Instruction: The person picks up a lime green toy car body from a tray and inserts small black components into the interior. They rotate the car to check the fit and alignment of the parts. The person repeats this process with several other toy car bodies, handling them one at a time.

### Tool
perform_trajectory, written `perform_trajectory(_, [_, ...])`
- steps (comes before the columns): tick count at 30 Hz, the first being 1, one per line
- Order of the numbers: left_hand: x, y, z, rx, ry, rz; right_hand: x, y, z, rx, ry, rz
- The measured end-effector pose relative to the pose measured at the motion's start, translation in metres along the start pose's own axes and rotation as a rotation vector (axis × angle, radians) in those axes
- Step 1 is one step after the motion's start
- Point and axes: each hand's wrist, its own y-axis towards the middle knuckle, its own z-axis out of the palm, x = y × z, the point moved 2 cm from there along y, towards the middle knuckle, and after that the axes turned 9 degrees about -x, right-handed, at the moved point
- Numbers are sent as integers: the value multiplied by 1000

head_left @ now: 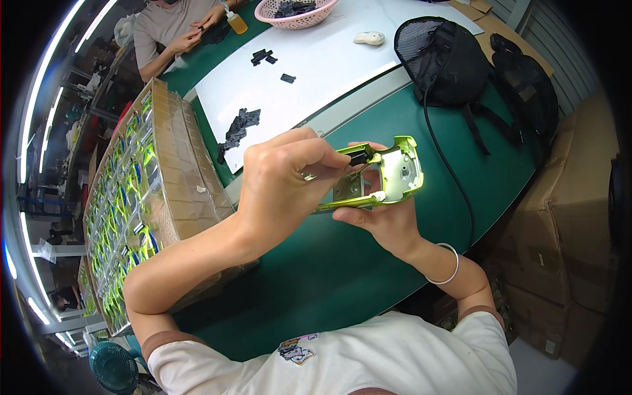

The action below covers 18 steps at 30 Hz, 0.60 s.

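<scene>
My right hand [390, 227] grips a bright green plastic housing [401, 172], thumb along its near edge and fingers behind it. The housing is hollow, with a rounded right end and an open frame toward the left. At the frame's far edge my left hand [283, 174] pinches a small black part [357, 158] between thumb and fingertips. The black part touches or lies just over the housing's rim; I cannot tell whether it is seated. My left hand hides the housing's left end.
Left stands a stack of clear trays [191, 158] filled with green parts. Small black pieces [238, 128] lie on a white board [316, 62]. Beyond are a pink basket [296, 18], a bottle [236, 22] and another person [164, 36]. A black bag with a cord [447, 66] lies right.
</scene>
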Motion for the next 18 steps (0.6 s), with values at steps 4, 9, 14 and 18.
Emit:
perform_trajectory(4, [4,-1,2,32,23,-13,-3,-5,-1,8,-114,-21])
perform_trajectory(9, [-5,4,-1,132,209,-67,10,0,3,45,-255,-242])
perform_trajectory(14, [4,3,2,169,166,186,17,-1,4,88,-221,-210])
perform_trajectory(18, [-3,8,-1,108,86,229,30,4,0,79,-460,-420])
